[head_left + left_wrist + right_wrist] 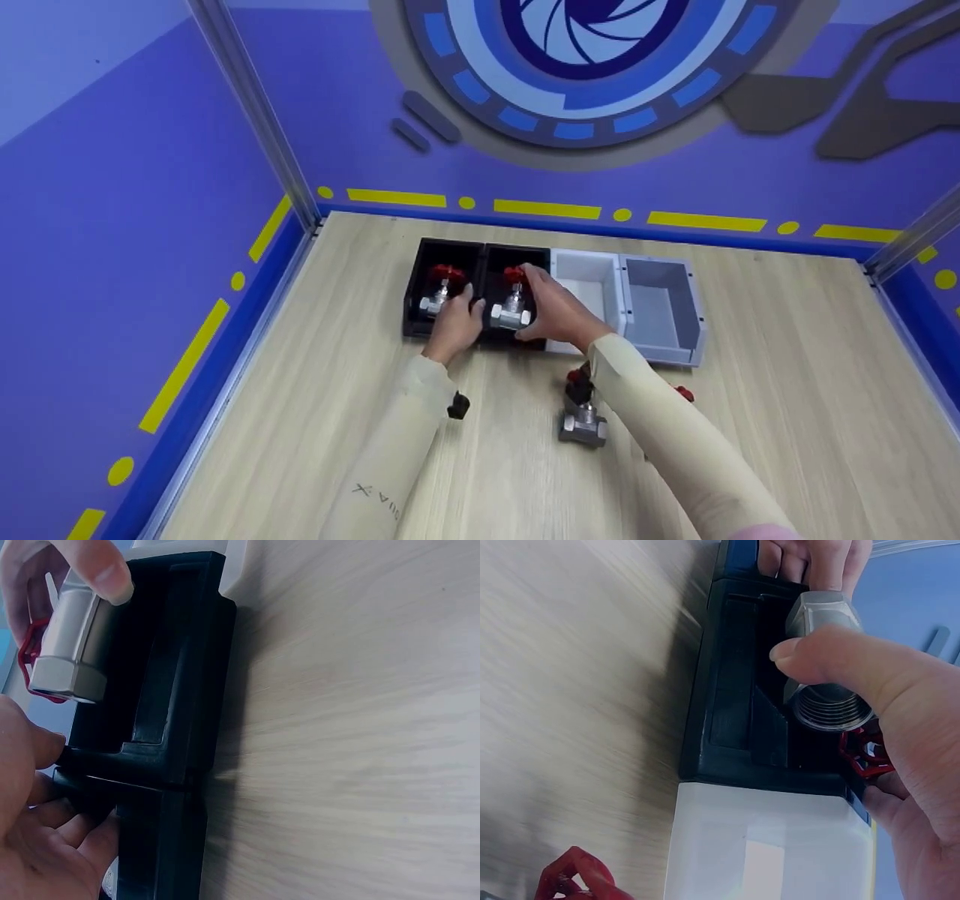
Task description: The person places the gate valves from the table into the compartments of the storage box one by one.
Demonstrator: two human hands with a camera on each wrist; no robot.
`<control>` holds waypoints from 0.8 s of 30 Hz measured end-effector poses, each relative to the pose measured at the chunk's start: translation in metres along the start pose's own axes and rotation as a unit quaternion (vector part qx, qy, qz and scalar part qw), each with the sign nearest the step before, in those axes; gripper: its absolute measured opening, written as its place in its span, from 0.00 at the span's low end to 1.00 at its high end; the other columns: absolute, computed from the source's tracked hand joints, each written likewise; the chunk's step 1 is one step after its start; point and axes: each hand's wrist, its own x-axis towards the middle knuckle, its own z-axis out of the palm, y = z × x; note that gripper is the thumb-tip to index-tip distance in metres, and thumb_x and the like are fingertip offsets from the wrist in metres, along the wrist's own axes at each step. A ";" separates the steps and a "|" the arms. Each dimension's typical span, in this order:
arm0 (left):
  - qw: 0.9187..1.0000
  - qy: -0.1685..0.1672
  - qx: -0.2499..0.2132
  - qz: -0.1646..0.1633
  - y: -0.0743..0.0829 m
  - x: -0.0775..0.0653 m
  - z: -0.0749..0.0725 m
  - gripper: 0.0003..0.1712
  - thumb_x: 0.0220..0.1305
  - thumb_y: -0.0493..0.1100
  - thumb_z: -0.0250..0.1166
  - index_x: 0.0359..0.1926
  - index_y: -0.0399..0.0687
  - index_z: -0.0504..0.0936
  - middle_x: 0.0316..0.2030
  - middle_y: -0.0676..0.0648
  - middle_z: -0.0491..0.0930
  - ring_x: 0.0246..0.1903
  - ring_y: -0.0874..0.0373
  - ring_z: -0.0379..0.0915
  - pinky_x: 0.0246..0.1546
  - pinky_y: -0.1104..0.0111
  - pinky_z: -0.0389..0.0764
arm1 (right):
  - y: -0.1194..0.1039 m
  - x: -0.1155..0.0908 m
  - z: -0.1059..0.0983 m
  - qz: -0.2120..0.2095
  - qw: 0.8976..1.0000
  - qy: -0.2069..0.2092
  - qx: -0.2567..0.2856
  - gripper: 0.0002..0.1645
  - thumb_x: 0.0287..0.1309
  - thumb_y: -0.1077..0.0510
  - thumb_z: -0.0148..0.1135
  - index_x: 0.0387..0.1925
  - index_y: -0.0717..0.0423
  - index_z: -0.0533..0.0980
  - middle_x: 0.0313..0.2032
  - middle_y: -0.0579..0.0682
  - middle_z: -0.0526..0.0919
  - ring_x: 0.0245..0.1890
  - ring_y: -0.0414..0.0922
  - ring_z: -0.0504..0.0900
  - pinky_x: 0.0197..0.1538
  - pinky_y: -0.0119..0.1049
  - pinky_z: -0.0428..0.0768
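Observation:
My right hand (559, 309) grips a metal gate valve (511, 316) with a red handwheel, holding it inside or just over the second black bin (519, 250). In the right wrist view the thumb presses against the valve's hex body (821, 611), beside its open threaded end. My left hand (455, 328) pinches the wall between the two black bins, the thumb on one side and the fingers inside the left black bin (411, 300). Another red-wheeled valve (433, 304) stands in that left bin, partly behind the left hand.
A white bin (586, 257) and a grey bin (682, 354) continue the row to the right. Nearer on the wooden table (510, 465) stands another valve (583, 429). One more red handwheel (683, 392) peeks out past the right forearm. Blue walls enclose the table.

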 end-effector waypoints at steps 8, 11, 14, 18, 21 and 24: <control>1.000 0.000 0.003 -0.003 0.000 0.000 0.000 0.29 0.72 0.45 0.53 0.67 0.31 0.65 0.55 0.30 0.78 0.55 0.37 0.75 0.60 0.53 0.74 | 0.000 0.006 0.002 -0.002 1.000 -0.003 -0.007 0.73 0.34 0.51 0.82 0.75 0.60 0.45 0.74 0.63 0.51 0.70 0.58 0.62 0.69 0.49 0.67; 1.000 0.003 0.004 -0.002 0.000 -0.001 0.000 0.29 0.71 0.45 0.54 0.67 0.31 0.66 0.54 0.30 0.78 0.55 0.37 0.75 0.59 0.52 0.74 | 0.001 0.008 0.003 -0.001 1.000 -0.004 -0.012 0.73 0.34 0.52 0.82 0.75 0.60 0.45 0.74 0.63 0.51 0.70 0.58 0.62 0.69 0.50 0.67; 1.000 0.001 0.001 -0.006 0.000 0.000 0.000 0.29 0.71 0.45 0.54 0.67 0.31 0.65 0.55 0.30 0.77 0.55 0.37 0.75 0.60 0.53 0.73 | 0.001 0.010 0.003 -0.002 1.000 -0.004 -0.018 0.73 0.34 0.52 0.82 0.75 0.60 0.46 0.74 0.63 0.52 0.70 0.58 0.63 0.68 0.50 0.68; 1.000 0.000 -0.001 -0.006 0.001 -0.001 0.000 0.30 0.71 0.45 0.54 0.67 0.30 0.65 0.56 0.31 0.76 0.56 0.38 0.75 0.60 0.53 0.73 | -0.001 0.013 0.003 0.003 1.000 -0.009 -0.020 0.73 0.34 0.52 0.82 0.75 0.59 0.46 0.74 0.62 0.52 0.70 0.57 0.63 0.68 0.49 0.68; 1.000 0.002 0.001 -0.004 0.001 -0.001 0.000 0.30 0.72 0.45 0.53 0.67 0.30 0.65 0.56 0.31 0.77 0.56 0.38 0.75 0.60 0.53 0.74 | -0.002 0.015 0.002 0.005 1.000 -0.014 -0.024 0.72 0.34 0.52 0.82 0.75 0.59 0.46 0.74 0.61 0.52 0.69 0.56 0.64 0.67 0.49 0.69; 1.000 0.000 0.001 -0.008 0.001 0.000 0.000 0.30 0.72 0.46 0.53 0.67 0.31 0.65 0.57 0.32 0.76 0.56 0.39 0.74 0.60 0.54 0.73 | -0.001 0.017 0.001 0.006 0.999 -0.017 -0.033 0.72 0.35 0.51 0.82 0.75 0.59 0.46 0.74 0.60 0.53 0.68 0.55 0.66 0.66 0.47 0.71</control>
